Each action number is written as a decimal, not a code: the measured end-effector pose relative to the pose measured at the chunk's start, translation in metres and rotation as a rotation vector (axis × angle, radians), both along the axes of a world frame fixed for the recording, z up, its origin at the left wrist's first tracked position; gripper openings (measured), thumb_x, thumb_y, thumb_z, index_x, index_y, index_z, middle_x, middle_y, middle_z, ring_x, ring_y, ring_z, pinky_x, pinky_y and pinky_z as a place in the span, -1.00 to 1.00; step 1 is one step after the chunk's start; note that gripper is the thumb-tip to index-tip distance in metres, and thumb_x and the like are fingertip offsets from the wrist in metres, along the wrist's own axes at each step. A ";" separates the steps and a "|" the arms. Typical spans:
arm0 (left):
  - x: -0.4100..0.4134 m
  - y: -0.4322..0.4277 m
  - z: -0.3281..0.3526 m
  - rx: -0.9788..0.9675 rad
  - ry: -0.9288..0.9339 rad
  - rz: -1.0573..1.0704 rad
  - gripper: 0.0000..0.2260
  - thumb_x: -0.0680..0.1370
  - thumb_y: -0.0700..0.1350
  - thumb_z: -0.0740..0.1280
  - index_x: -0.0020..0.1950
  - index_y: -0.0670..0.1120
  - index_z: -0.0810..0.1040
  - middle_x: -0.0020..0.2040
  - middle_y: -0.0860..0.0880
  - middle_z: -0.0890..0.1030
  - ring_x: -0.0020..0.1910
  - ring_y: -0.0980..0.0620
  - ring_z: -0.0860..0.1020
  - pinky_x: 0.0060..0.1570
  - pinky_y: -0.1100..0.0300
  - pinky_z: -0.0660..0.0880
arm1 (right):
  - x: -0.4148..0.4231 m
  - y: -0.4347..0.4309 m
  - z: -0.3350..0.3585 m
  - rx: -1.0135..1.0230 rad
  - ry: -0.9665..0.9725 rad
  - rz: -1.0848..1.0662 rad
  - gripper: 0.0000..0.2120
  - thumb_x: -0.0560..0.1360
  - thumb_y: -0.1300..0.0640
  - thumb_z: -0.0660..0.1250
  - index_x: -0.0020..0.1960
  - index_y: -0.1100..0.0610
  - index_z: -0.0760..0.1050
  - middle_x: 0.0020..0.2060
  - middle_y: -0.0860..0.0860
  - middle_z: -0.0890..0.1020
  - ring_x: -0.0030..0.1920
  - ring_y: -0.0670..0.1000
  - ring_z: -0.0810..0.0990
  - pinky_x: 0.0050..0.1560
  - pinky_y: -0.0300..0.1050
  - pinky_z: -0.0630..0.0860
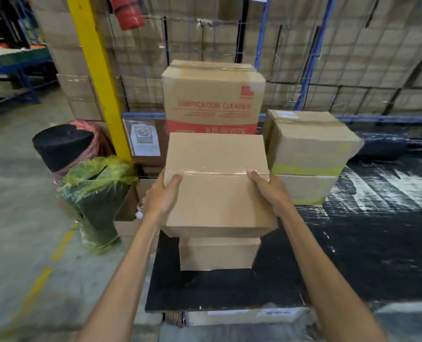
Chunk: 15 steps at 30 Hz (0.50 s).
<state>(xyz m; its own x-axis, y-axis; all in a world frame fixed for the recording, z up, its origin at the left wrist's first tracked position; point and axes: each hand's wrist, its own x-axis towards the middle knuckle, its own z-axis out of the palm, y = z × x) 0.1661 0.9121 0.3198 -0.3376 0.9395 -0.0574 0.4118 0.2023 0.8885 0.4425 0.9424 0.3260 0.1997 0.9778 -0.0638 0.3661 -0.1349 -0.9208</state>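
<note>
A plain taped cardboard box (217,193) is in the middle of the view, held from both sides. My left hand (162,196) grips its left edge with the thumb on top. My right hand (270,191) grips its right edge the same way. The box sits just above or on a smaller plain cardboard box (218,254) that stands on a black-wrapped surface (353,243); I cannot tell whether the two boxes touch.
Behind stands a "Lubrication Cleaner" carton (212,97). Two stacked boxes (308,154) sit to the right. A yellow post (99,77), a green-wrapped bundle (96,198) and a black roll (62,146) are on the left. Walls of stacked cartons (353,58) fill the back.
</note>
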 end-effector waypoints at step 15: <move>0.020 0.102 -0.058 -0.331 0.012 0.022 -0.35 0.52 0.40 0.21 0.47 0.03 0.47 0.38 -0.13 0.55 0.34 -0.22 0.50 0.36 -0.09 0.42 | 0.037 0.105 -0.062 -0.356 -0.074 0.043 -0.26 0.46 -0.43 0.29 0.37 0.13 0.47 0.29 0.09 0.58 0.24 0.16 0.56 0.32 0.14 0.45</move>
<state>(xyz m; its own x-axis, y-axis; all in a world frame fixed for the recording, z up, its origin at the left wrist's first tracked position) 0.1865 1.0138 0.2620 -0.3604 0.8630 -0.3540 0.4138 0.4880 0.7685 0.4792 1.0478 0.2645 0.1759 0.9045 -0.3884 0.4426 -0.4251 -0.7895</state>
